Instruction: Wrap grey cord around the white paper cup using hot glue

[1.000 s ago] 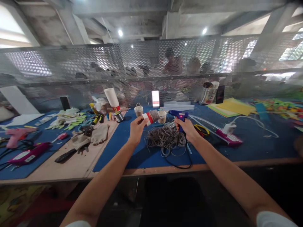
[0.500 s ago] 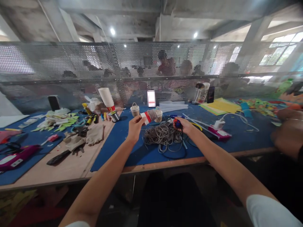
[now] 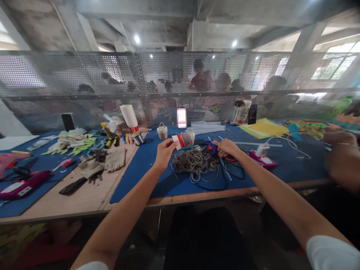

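My left hand (image 3: 165,152) pinches the white and red rim of a paper cup (image 3: 177,141). Grey cord (image 3: 186,138) is wound round the cup's other end, which points right. Beside a loose heap of grey cord (image 3: 194,163), my right hand (image 3: 226,148) has its fingers curled at a blue and red glue gun (image 3: 210,146). The gun's nozzle side faces left, toward the cup. Part of its handle is hidden by my fingers. A small cord-wrapped cup with a loop handle (image 3: 162,132) stands behind my left hand.
Stacked paper cups (image 3: 128,116), a wire spool (image 3: 138,138) and work gloves (image 3: 115,160) lie to the left. Magenta power strips (image 3: 263,161) sit at both sides. Yellow sheets (image 3: 260,129) lie at back right, near another person's arm (image 3: 341,163). A perforated screen (image 3: 157,75) stands behind.
My right hand has shifted slightly right, and its fingers have turned on the glue gun. The black cable now lies farther right. My left hand still holds the cup, and the view has shifted slightly.
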Demonstrator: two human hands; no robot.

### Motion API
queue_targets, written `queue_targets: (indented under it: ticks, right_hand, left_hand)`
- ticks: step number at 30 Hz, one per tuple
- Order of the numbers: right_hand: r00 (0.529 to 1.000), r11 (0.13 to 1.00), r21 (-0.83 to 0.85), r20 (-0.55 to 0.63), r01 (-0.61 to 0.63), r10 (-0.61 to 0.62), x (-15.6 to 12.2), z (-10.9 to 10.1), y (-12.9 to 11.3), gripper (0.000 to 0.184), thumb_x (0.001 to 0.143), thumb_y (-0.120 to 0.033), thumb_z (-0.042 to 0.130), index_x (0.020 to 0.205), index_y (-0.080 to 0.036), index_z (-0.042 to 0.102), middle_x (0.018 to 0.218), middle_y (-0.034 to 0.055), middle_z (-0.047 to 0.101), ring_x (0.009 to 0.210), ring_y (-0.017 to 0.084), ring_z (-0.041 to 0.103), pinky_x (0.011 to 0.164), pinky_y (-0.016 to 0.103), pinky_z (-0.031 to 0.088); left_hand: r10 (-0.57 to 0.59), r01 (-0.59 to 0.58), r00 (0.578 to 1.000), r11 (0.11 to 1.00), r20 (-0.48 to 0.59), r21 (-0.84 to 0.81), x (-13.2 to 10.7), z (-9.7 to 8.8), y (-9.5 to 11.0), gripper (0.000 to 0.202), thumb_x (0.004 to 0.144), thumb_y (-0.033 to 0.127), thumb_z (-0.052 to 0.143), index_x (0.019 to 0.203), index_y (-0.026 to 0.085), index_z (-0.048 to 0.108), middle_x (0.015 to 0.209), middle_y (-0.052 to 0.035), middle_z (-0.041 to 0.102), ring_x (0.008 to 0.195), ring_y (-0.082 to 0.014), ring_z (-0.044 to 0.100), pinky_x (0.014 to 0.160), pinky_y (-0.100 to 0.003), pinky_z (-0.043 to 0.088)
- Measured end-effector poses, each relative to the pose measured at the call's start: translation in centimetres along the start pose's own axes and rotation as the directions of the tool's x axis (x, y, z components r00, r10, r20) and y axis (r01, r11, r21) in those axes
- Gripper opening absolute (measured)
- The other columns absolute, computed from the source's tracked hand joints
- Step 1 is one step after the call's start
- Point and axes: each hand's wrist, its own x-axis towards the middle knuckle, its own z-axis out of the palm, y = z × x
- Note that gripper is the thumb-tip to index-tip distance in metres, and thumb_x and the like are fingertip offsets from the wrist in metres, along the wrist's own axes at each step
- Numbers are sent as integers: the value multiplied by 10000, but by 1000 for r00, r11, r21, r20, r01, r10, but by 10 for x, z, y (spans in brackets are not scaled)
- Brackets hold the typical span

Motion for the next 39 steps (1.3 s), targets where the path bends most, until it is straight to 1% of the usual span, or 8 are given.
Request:
queue_targets:
  ticks: [3, 5, 8, 10, 13, 18, 28, 39]
  right_hand:
    - [998, 987, -152, 26, 61, -58, -6, 0, -13, 267, 773, -248, 761, 553, -187, 623, 412, -15, 547, 490, 133, 573, 596, 222, 463]
    - [957, 925, -246, 88, 291, -277, -12, 10, -26, 137, 852, -295, 666, 781, -187, 712, 652, 2, 701, 547, 114, 587, 607, 218, 460]
    - [870, 896, -16, 247, 443, -426, -21, 33, -46, 313, 915, -240, 522, 1185, -198, 674, 1084, 55, 749, 661, 103, 621, 596, 209, 482]
    - [818, 881, 105, 334, 462, -469, -24, 47, -54, 368, 896, -185, 520, 1236, -205, 660, 1179, 58, 724, 742, 98, 638, 651, 201, 506]
    - [779, 885, 194, 421, 422, -464, -23, 57, -55, 363, 894, -168, 508, 1212, -211, 679, 1139, 44, 728, 755, 95, 643, 670, 201, 517]
    - [802, 925, 184, 460, 334, -381, -17, 52, -45, 299, 907, -281, 562, 1148, -189, 712, 892, 23, 729, 671, 106, 628, 651, 222, 516]
    - [803, 841, 110, 253, 530, -539, -23, 40, -48, 300, 769, -479, 764, 846, -189, 778, 798, 23, 653, 734, 146, 562, 671, 282, 454]
    - [657, 659, 2, -74, 752, -750, -36, 58, -59, 116, 840, -335, 755, 834, -219, 749, 802, 9, 550, 721, 143, 514, 680, 312, 447]
  left_hand:
    - [-32, 32, 998, 999, 46, -3, -2, 1, 0, 275, 727, 390, 771, 856, 149, 740, 781, -15, 687, 674, -134, 579, 687, -265, 476]
    - [-51, 51, 995, 999, 91, -8, -4, 2, 1, 275, 733, 389, 771, 867, 150, 741, 781, -22, 689, 678, -140, 586, 681, -268, 477]
    - [-74, 79, 982, 997, 172, -21, -8, 3, 5, 262, 757, 385, 759, 877, 152, 741, 779, -31, 685, 663, -139, 584, 653, -265, 465]
    - [-84, 91, 974, 995, 211, -27, -10, 3, 7, 245, 768, 370, 754, 873, 149, 735, 772, -31, 679, 652, -133, 574, 638, -257, 450]
    - [-68, 73, 972, 997, 227, -15, -10, 2, 9, 209, 777, 345, 750, 833, 145, 722, 736, -12, 658, 630, -114, 542, 621, -239, 417]
    - [-54, 45, 970, 998, 238, 42, -9, 1, 9, 217, 783, 355, 741, 826, 143, 723, 740, -12, 652, 646, -121, 536, 636, -246, 411]
    - [-126, 102, 947, 990, 295, 94, -14, 4, 11, 243, 785, 367, 746, 809, 129, 704, 740, -18, 649, 650, -119, 541, 636, -237, 412]
    - [-146, 127, 925, 989, 351, 75, -16, 7, 14, 199, 789, 326, 743, 784, 135, 686, 702, 5, 615, 610, -89, 501, 604, -225, 365]
